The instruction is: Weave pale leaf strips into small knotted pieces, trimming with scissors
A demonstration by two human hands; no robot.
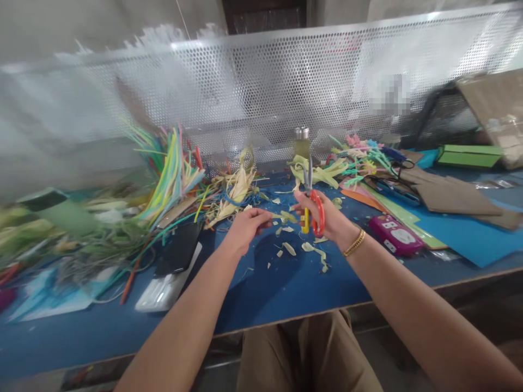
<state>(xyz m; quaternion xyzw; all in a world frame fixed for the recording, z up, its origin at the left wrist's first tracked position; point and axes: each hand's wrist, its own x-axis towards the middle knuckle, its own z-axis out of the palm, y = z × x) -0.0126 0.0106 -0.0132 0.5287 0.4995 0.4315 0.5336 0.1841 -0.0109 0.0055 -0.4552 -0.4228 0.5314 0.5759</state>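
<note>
My right hand (322,211) is closed around a pair of scissors (318,213) with red and yellow handles; the blades point up and away from me. My left hand (254,222) pinches a small strip of pale green corn husk (286,216), whose free end reaches toward my right hand. Cut husk scraps (289,249) lie scattered on the blue table (261,294) beneath both hands. Behind my left hand is a heap of dried husk (237,188). Greener husk pieces (327,173) lie beyond the scissors, near a bottle (302,142).
Colourful pipe cleaners (171,169) stand at left, near a dark phone (177,247) on a pale case. To the right are a magenta device (395,235), coloured paper (474,234), cardboard (453,193) and a green box (469,155). A perforated metal panel (269,81) closes the back.
</note>
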